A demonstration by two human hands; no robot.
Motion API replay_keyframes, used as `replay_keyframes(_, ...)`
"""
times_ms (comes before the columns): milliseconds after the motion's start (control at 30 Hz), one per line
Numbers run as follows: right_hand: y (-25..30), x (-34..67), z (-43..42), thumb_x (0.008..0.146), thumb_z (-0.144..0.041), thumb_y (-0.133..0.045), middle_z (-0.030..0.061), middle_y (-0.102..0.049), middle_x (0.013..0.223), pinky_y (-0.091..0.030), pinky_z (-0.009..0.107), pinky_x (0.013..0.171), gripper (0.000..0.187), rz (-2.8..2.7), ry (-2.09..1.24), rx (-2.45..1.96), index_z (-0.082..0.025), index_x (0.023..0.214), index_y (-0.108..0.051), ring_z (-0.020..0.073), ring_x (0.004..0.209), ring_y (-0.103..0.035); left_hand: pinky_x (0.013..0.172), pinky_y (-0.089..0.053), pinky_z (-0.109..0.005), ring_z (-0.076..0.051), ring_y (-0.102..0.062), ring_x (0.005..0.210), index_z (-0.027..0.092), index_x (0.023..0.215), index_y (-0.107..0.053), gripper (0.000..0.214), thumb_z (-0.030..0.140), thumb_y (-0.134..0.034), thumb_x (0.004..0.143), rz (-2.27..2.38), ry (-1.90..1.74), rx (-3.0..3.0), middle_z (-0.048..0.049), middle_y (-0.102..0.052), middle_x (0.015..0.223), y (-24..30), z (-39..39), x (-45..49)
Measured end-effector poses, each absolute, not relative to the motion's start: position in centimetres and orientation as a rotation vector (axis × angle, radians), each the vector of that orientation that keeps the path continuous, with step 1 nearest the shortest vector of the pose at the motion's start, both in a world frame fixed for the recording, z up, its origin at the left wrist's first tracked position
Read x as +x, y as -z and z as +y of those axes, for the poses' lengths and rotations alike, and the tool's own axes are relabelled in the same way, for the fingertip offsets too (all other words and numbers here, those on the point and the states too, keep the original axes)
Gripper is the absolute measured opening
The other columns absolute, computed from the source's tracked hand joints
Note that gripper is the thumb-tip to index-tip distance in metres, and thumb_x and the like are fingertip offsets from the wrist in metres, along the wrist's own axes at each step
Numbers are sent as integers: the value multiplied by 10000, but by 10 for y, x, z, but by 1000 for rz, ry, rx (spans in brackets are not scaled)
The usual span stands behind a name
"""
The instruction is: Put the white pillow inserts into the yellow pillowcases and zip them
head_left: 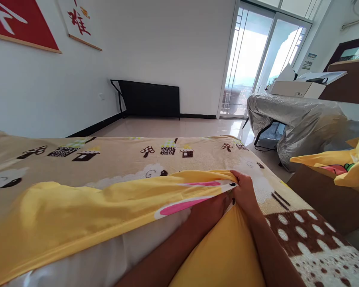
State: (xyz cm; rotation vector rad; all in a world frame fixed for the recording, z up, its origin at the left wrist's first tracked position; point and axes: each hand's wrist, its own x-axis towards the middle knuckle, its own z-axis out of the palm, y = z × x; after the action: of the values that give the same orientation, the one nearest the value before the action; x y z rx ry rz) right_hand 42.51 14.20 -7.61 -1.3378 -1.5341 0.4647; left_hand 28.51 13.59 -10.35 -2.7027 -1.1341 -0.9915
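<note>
A yellow cloth cover (86, 215) with a pink-eared rabbit print stretches across the bed in front of me. Its near edge lies back, and smooth white filling or lining (107, 255) shows beneath. My right hand (244, 187) is closed around a gathered part of the cover, by the printed rabbit face. Reaching in under the upper layer, my left hand (217, 205) meets the right one at this bunched spot. Its fingers look closed on the cloth, but folds hide their tips. Between my forearms, more yellow cloth (224, 251) hangs down toward me.
A patterned beige blanket (122, 159) spreads under the cover. At the right stands a cardboard box (320, 195) with another yellow fabric item (354, 163). Beyond are a plastic-covered table (299, 115), a white box (296, 88) and a black folded panel (149, 99) against the wall.
</note>
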Motion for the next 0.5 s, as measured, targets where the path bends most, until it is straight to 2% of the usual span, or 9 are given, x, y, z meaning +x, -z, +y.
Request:
replay_keyframes(133,78,427,145,568,-117,-425,28,-687,842,-439,222,662,440,-1535,-549,-1314,-131,912,-699,163,711,-580,970,-450,-403,-213,-571,1081,208,1254,-523,396,314,-308,938,-1103,1121,-2887,-81,-610,1182,105,139,280)
replay_keyframes(300,83,427,149,551,-104,-435,22,-681,817,-444,225,657,456,-1509,-619,-1283,-129,920,-702,160,704,-574,963,-439,-488,-257,-599,1034,204,1208,-569,411,364,-313,928,-1279,1250,-2829,-109,-655,1075,122,150,281)
replay_keyframes(433,84,425,150,561,-100,-435,13,-675,796,-448,218,642,452,-1468,-712,-1227,-132,922,-706,157,713,-581,922,-417,-602,-335,-592,1028,197,1122,-616,362,394,-433,879,-1470,1319,-2789,-132,-657,1063,129,157,285)
replay_keyframes(500,83,424,150,561,-102,-454,10,-674,790,-448,213,630,437,-1452,-750,-1212,-133,915,-708,159,719,-582,914,-427,-607,-339,-590,1033,189,1073,-631,333,402,-503,851,-1547,1377,-2799,-137,-655,1072,128,158,286)
